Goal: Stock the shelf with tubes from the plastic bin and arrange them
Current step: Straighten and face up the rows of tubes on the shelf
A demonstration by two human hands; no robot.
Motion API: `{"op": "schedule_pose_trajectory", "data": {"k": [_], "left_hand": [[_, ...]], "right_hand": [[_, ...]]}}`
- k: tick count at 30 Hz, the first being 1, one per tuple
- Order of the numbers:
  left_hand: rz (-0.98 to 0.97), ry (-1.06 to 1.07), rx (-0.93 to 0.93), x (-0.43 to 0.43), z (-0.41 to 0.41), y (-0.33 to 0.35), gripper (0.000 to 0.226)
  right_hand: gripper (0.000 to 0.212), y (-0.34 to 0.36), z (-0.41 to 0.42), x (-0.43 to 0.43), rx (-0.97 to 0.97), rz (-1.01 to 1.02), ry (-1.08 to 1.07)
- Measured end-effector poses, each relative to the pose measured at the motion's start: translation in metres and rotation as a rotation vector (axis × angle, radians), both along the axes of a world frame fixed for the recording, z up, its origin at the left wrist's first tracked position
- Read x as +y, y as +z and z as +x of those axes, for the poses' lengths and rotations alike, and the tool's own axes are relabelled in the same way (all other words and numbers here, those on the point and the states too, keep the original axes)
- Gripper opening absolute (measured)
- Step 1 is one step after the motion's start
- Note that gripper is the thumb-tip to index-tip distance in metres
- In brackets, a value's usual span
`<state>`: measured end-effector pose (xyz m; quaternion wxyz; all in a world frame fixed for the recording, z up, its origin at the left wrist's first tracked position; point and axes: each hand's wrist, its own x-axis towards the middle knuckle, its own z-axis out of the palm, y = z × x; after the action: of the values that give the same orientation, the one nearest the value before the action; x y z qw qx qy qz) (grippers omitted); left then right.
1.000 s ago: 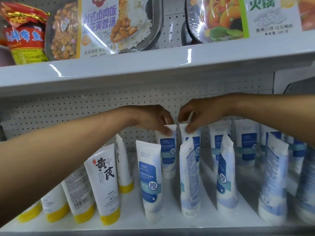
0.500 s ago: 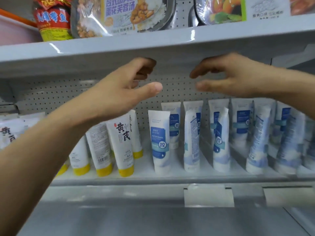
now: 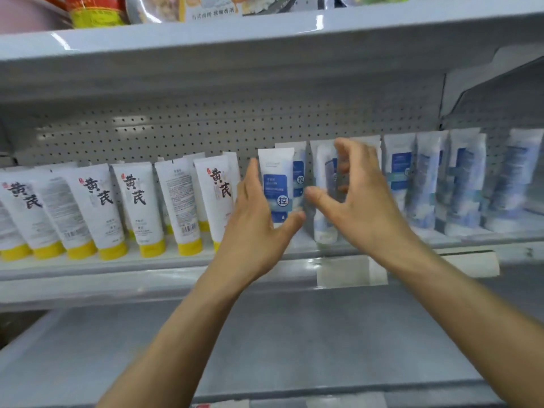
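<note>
Hands are hovering at the shelf (image 3: pixel 117 270), both spread open, gripping nothing: the left hand (image 3: pixel 259 222) is flanking an upright blue-labelled tube (image 3: pixel 276 184) (contact unclear), the right hand (image 3: pixel 363 210) is hanging before neighbouring blue tubes (image 3: pixel 426 178); yellow-capped tubes (image 3: pixel 138 207) are standing leftward.

Retail shop: white metal shelf (image 3: pixel 88 267) backed by perforated back panel (image 3: pixel 176 125), rows of identical tubes (image 3: pixel 138 207) upon it, packaged meals (image 3: pixel 212 7) above, blank price tag (image 3: pixel 350 272) along its front edge.
</note>
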<state>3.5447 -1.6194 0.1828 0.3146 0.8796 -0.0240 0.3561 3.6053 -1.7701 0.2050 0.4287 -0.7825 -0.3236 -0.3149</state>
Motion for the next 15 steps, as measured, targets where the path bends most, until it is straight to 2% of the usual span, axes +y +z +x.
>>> {"op": "schedule_pose_trajectory", "data": {"k": [4,7,11,15], "left_hand": [[0.066,0.092,0.047,0.002,0.006,-0.012,0.105],[0.073,0.113,0.071,0.005,0.013,-0.017,0.103],[0.048,0.156,0.072,0.003,0.023,-0.026,0.097],[0.005,0.176,0.028,0.001,0.027,-0.030,0.091]], "right_hand": [[0.099,-0.023,0.004,0.013,0.110,-0.060,-0.118],[0.104,-0.032,0.013,0.016,0.184,-0.113,-0.175],[0.084,-0.040,0.023,0.017,0.221,-0.172,-0.229],[0.060,-0.041,0.026,0.014,0.204,-0.173,-0.181]]}}
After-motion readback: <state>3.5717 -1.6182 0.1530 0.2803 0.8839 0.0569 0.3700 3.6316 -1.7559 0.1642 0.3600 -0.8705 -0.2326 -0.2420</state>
